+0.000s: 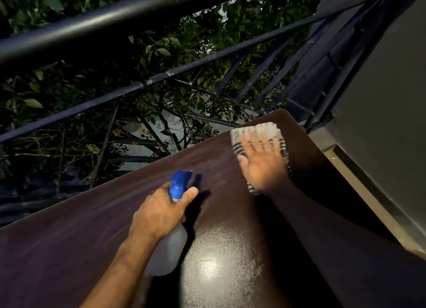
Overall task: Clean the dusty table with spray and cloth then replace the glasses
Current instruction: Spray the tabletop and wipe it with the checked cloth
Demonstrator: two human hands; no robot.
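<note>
A dark brown table [69, 250] fills the lower part of the view, dusty, with a bright light spot near its middle. My left hand [159, 213] grips a clear spray bottle [170, 250] with a blue trigger head, held above the table with the nozzle facing away. My right hand [262, 162] lies flat, fingers spread, pressing a white cloth with dark stripes [255, 132] on the table near its far right corner. The hand and cloth are motion-blurred. No glasses are in view.
A black metal railing [138, 86] runs along the table's far edge, with leafy branches behind it. A dark wall [380, 123] and a pale ledge [359, 190] stand to the right of the table.
</note>
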